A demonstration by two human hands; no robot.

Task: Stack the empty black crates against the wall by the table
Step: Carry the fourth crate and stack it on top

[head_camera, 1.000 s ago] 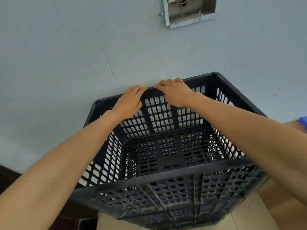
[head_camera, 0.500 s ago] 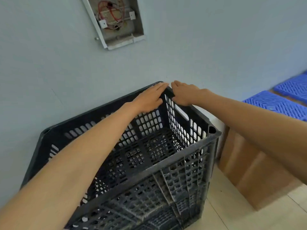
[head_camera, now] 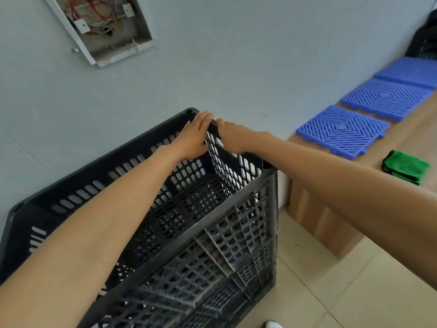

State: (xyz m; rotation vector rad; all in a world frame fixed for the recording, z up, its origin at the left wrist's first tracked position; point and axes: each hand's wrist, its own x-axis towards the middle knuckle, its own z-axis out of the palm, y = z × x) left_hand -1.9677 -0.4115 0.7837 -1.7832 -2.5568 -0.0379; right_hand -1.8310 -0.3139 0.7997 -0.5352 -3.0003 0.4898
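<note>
The black crate (head_camera: 236, 245) is stood on the tiled floor (head_camera: 343, 292) against the pale wall (head_camera: 236, 55), beside the wooden table (head_camera: 319, 221) laid with blue grid tiles (head_camera: 340, 131). Its far corner rim is pressed by the flat-fingered left hand (head_camera: 194, 138) and clasped by the right hand (head_camera: 233, 136).

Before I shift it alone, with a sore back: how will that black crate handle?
Probably light for its size: the crate is mostly holes. Likely stiff, given the ribbed sides. It stands tall, so a push at the rim might tip it.
</note>
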